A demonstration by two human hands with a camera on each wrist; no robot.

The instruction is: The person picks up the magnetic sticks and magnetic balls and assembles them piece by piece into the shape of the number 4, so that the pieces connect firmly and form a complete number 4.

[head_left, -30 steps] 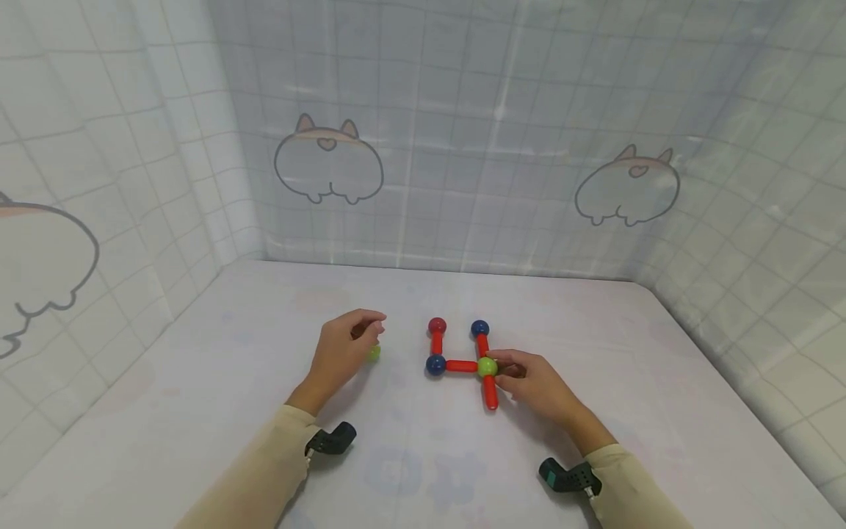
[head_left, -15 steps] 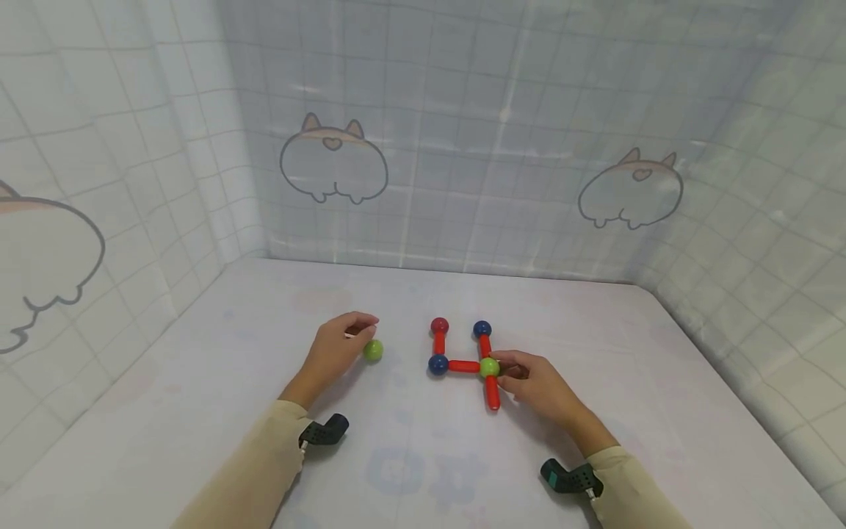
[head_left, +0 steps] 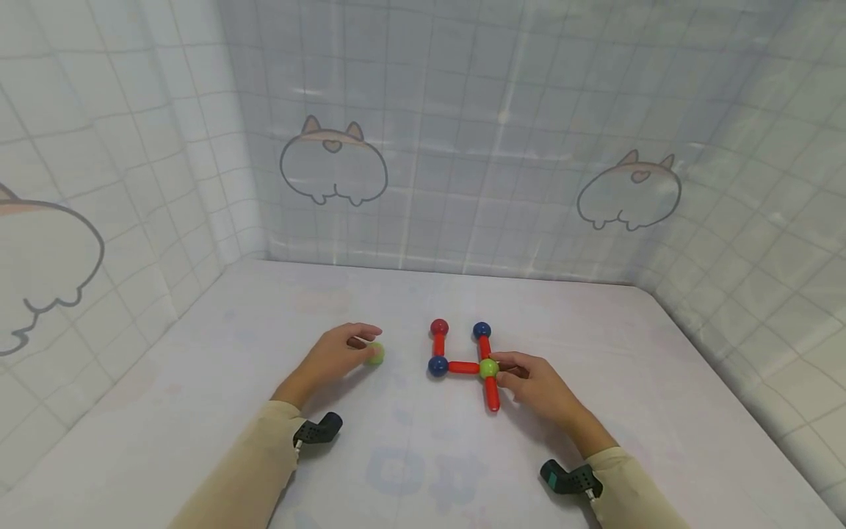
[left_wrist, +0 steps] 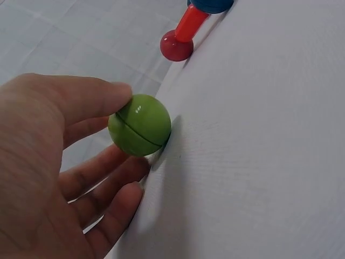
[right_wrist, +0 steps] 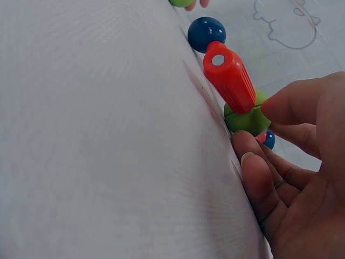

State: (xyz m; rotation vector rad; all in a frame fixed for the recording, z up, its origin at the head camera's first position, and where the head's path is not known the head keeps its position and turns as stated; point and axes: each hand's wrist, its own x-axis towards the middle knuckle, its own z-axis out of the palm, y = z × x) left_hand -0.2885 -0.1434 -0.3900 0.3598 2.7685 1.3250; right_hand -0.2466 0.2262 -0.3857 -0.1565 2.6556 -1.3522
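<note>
My left hand (head_left: 333, 357) holds a loose green ball (left_wrist: 141, 127) between thumb and fingers, low at the white tabletop. To its right lies a flat build of balls and red rods. With thumb and fingers, my right hand (head_left: 538, 382) grips the build's green ball (head_left: 489, 368). From that ball one rod (head_left: 485, 347) runs back to a blue ball (head_left: 482, 330), another rod (head_left: 492, 394) points toward me with a bare end, and a third rod (head_left: 464, 367) leads left to a second blue ball (head_left: 438, 366). A further rod (head_left: 439, 344) joins this one to a red ball (head_left: 439, 327).
A pale printed cloth covers the table (head_left: 423, 470). Tiled-pattern curtains with cartoon animal outlines close off the back (head_left: 449, 147) and both sides. Each wrist carries a black camera mount, the left mount (head_left: 319, 428) and the right mount (head_left: 571, 477), just above the tabletop.
My left hand drew back from the loose green ball, uncovering it, then came down with thumb and fingers around it. The right hand has stayed on the build's green ball.
</note>
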